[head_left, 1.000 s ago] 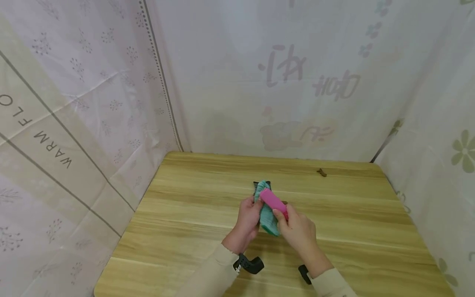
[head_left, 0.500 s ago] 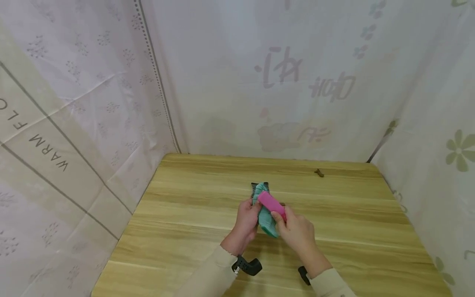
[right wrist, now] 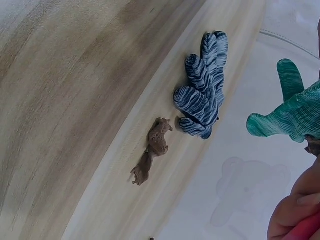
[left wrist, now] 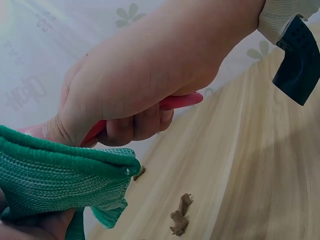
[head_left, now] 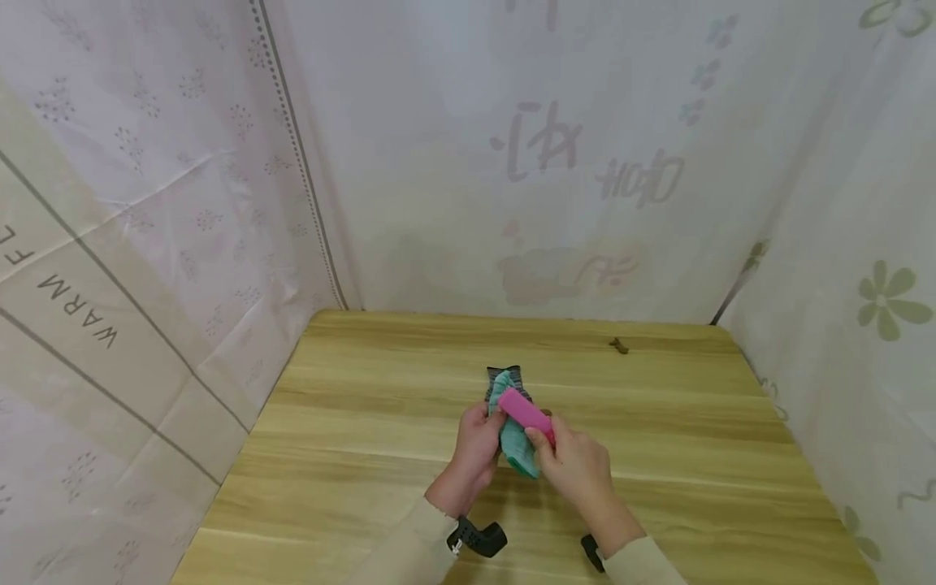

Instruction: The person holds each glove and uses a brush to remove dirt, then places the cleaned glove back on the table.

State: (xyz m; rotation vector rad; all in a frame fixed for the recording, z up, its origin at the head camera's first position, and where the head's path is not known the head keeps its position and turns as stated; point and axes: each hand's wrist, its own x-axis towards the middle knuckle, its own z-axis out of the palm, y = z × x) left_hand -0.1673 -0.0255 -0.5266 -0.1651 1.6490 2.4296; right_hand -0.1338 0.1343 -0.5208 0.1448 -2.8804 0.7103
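My left hand (head_left: 474,451) holds a green knitted glove (head_left: 517,448) above the table, its thumb on the glove's near side. In the left wrist view, the thick green cuff (left wrist: 55,157) faces the camera. My right hand (head_left: 581,465) grips a pink tool (head_left: 523,410) with a blocky head and a slim handle; the head overlaps the glove in the head view, and its working face is hidden. The right wrist view shows green glove fingers (right wrist: 290,80) and a dark brown bit (right wrist: 313,145) at the glove. A black-and-white knitted glove (right wrist: 202,85) lies on the table beyond.
A brown, ragged lump (right wrist: 152,150) lies on the wooden table (head_left: 351,455). Another small brown piece (left wrist: 140,173) shows near the green glove in the left wrist view. Printed curtains (head_left: 439,146) enclose the table at the back and sides.
The head view has shifted, so the table and hands appear slightly lower and further left. Both hands keep their hold on the glove and pink tool, with little visible movement between them.
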